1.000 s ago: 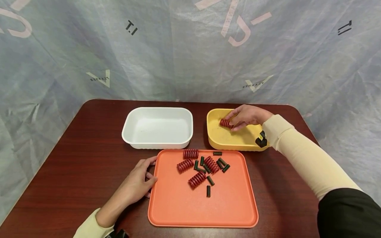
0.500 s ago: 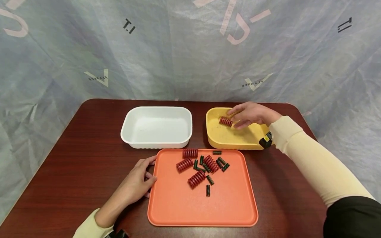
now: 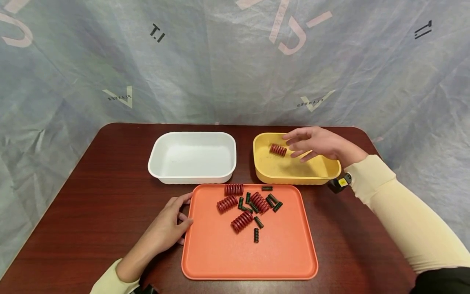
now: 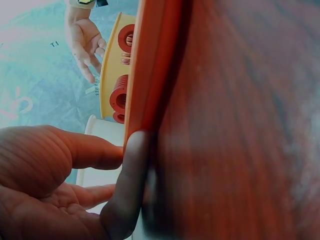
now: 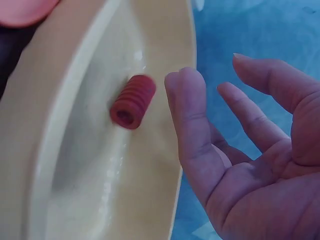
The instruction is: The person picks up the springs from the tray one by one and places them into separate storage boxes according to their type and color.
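My left hand point(image 3: 167, 224) grips the left edge of the orange tray point(image 3: 249, 261); in the left wrist view, fingers point(image 4: 131, 175) lie against its rim and underside. On the tray lie several large red coil springs point(image 3: 242, 221) and several small dark green springs point(image 3: 256, 235). Over the right part of the yellow bin point(image 3: 282, 179), my right hand point(image 3: 317, 143) hovers with its fingers spread and nothing held. One red spring point(image 3: 278, 150) lies on the bin floor, left of those fingertips. The right wrist view shows this red spring point(image 5: 132, 101) apart from the hand.
A white bin point(image 3: 192, 159) stands left of the yellow one, behind the tray. All rest on a dark red-brown table point(image 3: 92, 183). A grey printed curtain point(image 3: 235, 61) hangs behind the table's far edge.
My right hand has let go of the red spring in the yellow bin, spread its fingers and drawn back to the right. My left hand stays on the tray edge.
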The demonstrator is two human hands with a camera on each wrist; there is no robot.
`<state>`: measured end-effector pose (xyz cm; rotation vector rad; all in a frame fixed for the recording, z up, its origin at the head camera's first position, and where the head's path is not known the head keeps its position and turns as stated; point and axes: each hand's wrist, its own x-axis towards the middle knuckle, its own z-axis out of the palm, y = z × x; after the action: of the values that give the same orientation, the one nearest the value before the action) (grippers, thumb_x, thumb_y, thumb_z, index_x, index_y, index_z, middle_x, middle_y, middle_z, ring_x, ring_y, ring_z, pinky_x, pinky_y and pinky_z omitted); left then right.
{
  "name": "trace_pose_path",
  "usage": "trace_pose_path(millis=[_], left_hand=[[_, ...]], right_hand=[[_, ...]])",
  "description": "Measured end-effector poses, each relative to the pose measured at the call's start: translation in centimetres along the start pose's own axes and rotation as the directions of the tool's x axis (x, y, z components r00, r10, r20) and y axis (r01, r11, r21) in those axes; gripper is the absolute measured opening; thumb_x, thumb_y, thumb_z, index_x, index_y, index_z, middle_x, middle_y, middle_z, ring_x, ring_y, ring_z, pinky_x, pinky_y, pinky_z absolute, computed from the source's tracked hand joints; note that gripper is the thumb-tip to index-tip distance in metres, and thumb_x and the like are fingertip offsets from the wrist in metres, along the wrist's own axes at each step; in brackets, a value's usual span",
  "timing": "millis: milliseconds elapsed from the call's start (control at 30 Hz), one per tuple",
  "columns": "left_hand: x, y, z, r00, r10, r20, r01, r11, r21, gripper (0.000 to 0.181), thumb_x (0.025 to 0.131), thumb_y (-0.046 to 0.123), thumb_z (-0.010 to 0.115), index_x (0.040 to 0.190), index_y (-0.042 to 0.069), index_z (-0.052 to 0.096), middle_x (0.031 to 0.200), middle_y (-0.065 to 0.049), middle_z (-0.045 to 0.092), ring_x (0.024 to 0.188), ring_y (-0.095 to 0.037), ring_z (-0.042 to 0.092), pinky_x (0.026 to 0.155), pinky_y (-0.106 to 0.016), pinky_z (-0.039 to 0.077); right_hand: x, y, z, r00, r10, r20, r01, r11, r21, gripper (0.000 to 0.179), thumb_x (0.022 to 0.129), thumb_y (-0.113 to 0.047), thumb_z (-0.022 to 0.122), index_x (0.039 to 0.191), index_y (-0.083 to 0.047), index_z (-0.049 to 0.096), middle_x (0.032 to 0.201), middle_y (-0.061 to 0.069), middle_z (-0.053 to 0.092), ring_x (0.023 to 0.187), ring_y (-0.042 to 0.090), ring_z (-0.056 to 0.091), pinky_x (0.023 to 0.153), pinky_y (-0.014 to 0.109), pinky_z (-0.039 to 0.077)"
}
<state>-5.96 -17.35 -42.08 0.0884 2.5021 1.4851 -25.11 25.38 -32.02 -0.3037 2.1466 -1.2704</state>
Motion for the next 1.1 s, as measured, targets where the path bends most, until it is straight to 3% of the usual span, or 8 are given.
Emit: trace_pose_path(millis=[300,600,767,1100], left_hand=[[-0.1,0.0,0.0,1.000,-0.009,-0.006,0.009,1.000,0.006,0.068,0.094,-0.009,0.068,0.154,0.009,0.043,0.140,-0.015,0.045,0.088,-0.022,0.064,0.045,-0.032,0.059],[-0.1,-0.1,0.0,1.000,-0.012,-0.010,0.012,1.000,0.006,0.068,0.093,-0.009,0.068,0.154,0.009,0.044,0.140,-0.015,0.045,0.089,-0.022,0.064,0.044,-0.032,0.059],[-0.1,-0.1,0.0,1.000,-0.017,-0.007,0.017,1.000,0.003,0.068,0.094,-0.009,0.067,0.154,0.010,0.044,0.140,-0.015,0.045,0.089,-0.022,0.064,0.045,-0.032,0.059],[0.0,-0.1,0.1,1.000,-0.007,-0.005,0.007,1.000,-0.005,0.068,0.093,-0.010,0.068,0.154,0.009,0.044,0.139,-0.015,0.046,0.089,-0.023,0.064,0.045,-0.033,0.059]], right_hand=[[-2.1,-0.3,1.8,0.997,-0.073,-0.005,0.073,0.997,0.038,0.054,0.099,-0.014,0.072,0.148,-0.003,0.053,0.149,0.020,0.051,0.112,0.033,0.068,0.084,0.051,0.063],[-3.4,-0.3,4.0,0.988,-0.154,0.022,0.153,0.988,0.032,0.048,0.097,-0.012,0.073,0.142,-0.004,0.059,0.145,0.020,0.054,0.106,0.036,0.070,0.077,0.050,0.064],[-3.8,0.1,5.5,0.986,-0.162,0.028,0.160,0.985,0.060,0.046,0.094,-0.011,0.075,0.138,-0.007,0.063,0.145,0.022,0.055,0.103,0.035,0.071,0.073,0.050,0.065],[-4.1,1.7,7.6,0.978,-0.197,0.069,0.184,0.969,0.166,0.053,0.095,-0.008,0.074,0.143,0.001,0.057,0.145,0.017,0.057,0.092,0.027,0.070,0.068,0.046,0.065]])
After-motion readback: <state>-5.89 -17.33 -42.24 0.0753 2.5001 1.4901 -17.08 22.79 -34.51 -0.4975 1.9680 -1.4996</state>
